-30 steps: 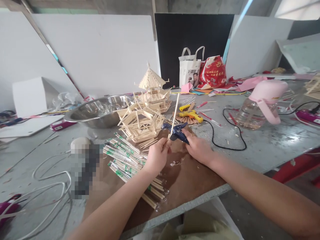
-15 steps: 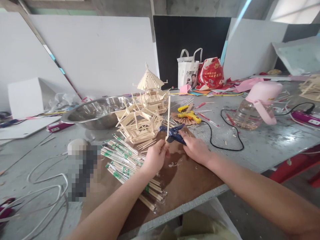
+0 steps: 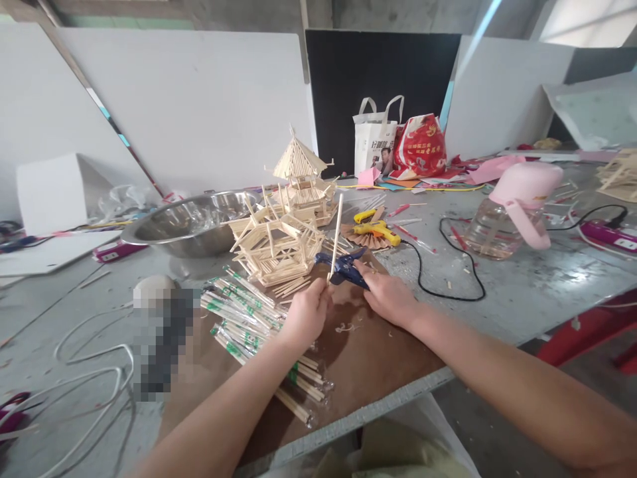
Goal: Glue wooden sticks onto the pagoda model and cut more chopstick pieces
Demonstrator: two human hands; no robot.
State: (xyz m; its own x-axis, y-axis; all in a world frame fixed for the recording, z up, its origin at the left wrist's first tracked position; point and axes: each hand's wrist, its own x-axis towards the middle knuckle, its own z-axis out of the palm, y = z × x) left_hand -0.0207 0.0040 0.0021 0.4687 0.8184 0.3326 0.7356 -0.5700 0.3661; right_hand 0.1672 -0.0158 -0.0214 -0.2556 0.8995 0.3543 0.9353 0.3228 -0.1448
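Note:
My left hand (image 3: 309, 311) is closed around the lower end of a wooden chopstick (image 3: 337, 229), which points upward and leans slightly right. My right hand (image 3: 391, 295) grips a dark blue hand cutter (image 3: 351, 271), its head crossing the chopstick just above my left fingers. Whether the jaws touch the wood I cannot tell. Just beyond my hands stands an open-topped frame model (image 3: 276, 249) made of sticks, with a pagoda model (image 3: 301, 166) with a pointed roof behind it. Wrapped chopsticks (image 3: 249, 318) with green print lie in a pile beside my left forearm.
A steel basin (image 3: 184, 229) stands left of the models. Right of them lie a yellow glue gun (image 3: 381, 232) with a black cord and a pink-lidded bottle (image 3: 507, 212). Bags (image 3: 421, 149) stand at the back. A brown board (image 3: 398, 358) covers the table's front edge.
The chopstick's upper end has tilted a little to the right. My left hand and the cutter's head have shifted slightly; both hands keep their hold.

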